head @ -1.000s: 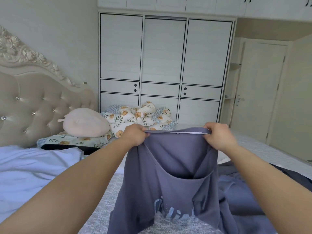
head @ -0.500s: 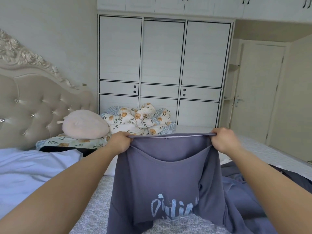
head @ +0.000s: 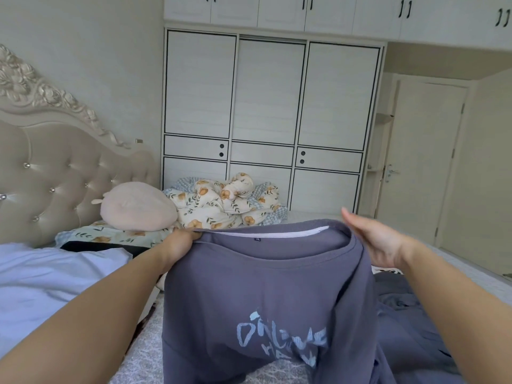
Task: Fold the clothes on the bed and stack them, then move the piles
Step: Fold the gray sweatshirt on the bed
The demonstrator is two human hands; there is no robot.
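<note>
Sweatshirt (head: 266, 295), slate grey-purple w/ pale blue hand-lettered print on the chest, hangs between both hands above the bed (head: 155, 353). Neck opening faces up, ribbed collar w/ white inner lining and a small dark tag; long axis runs top to bottom, hem end dropping toward the person, print reading upright. Fabric looks like soft matte knit, draped in loose folds, w/ more of the same-colour cloth bunched below the right forearm.

Left hand (head: 181, 242) pinches the collar edge at its left end, fingers curled round the cloth. Right hand (head: 379, 239) is spread, fingers straight, palm toward the collar's right end and touching it; no pinch visible.

Left of left arm: pale blue sheet (head: 47, 275). Beyond the hands: round pink cushion (head: 137, 205), floral quilt (head: 227, 203), white wardrobe (head: 271, 120).
</note>
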